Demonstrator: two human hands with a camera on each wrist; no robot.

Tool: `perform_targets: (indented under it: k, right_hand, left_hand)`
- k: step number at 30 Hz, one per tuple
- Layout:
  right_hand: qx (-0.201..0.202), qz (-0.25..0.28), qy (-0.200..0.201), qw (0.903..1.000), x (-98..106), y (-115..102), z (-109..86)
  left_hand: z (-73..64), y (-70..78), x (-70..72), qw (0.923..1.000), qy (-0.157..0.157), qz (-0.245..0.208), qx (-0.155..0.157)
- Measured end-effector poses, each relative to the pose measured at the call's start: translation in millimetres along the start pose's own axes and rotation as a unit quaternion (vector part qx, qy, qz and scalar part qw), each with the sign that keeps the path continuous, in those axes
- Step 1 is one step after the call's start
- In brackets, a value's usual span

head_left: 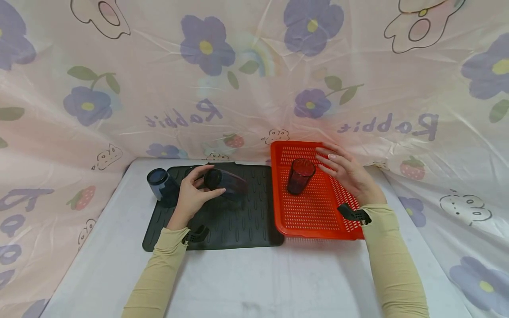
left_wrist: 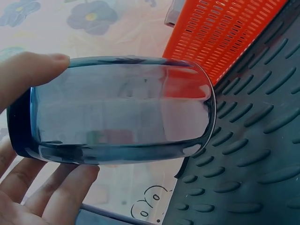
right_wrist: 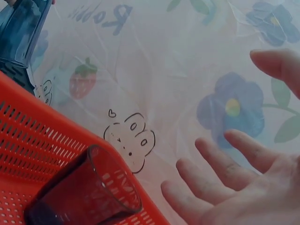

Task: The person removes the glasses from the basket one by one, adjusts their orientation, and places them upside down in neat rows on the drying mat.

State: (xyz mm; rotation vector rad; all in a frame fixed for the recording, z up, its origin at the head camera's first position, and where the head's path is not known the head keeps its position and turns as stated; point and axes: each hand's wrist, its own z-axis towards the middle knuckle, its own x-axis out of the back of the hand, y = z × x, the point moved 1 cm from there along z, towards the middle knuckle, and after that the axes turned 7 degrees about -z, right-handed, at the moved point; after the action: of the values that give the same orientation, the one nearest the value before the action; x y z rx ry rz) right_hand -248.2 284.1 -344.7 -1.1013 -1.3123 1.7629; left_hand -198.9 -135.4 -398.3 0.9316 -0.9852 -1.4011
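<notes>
My left hand [head_left: 190, 198] grips a blue-tinted drinking glass [head_left: 230, 183] near its thick dark base and holds it sideways above the black ridged drying mat [head_left: 238, 225]. In the left wrist view, thumb and fingers lie on either side of the glass [left_wrist: 122, 108], its rim pointing away from the hand. Another dark blue glass [head_left: 164, 190] stands on the mat's left side, thick end up. Something dark shows behind my left hand, mostly hidden. My right hand [head_left: 347, 174], fingers spread, is over the right side of the red basket [head_left: 279, 207]; it holds nothing. Inside the basket stands a glass [head_left: 300, 179], rim up.
The mat and basket lie side by side on a white table [head_left: 246, 278]. A patterned curtain [head_left: 254, 97] rises behind the table and along both sides. The basket's perforated walls stand up around the glass inside it.
</notes>
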Motion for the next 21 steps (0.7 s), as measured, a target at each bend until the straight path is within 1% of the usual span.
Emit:
perform_targets:
  k: [8, 13, 17, 21]
  right_hand:
    - [-0.005, -0.010, 0.001, 0.9999, 12, 6, 0.4]
    - [-0.004, -0.006, 0.003, 1.0000, 20, 11, 2.7]
    - [-0.016, -0.016, 0.018, 0.9996, 24, 16, 4.3]
    - [-0.035, -0.031, 0.038, 0.9981, 27, 21, 6.5]
  left_hand:
    - [1.2, -1.9, -0.2, 0.9998, 0.009, 0.007, 0.013]
    - [2.5, -3.5, -1.1, 0.9999, 0.007, -0.003, 0.015]
    - [2.6, -3.6, -1.9, 0.9999, 0.004, 0.000, 0.014]
    - [2.2, -2.5, -3.6, 0.9998, 0.005, 0.016, 0.007]
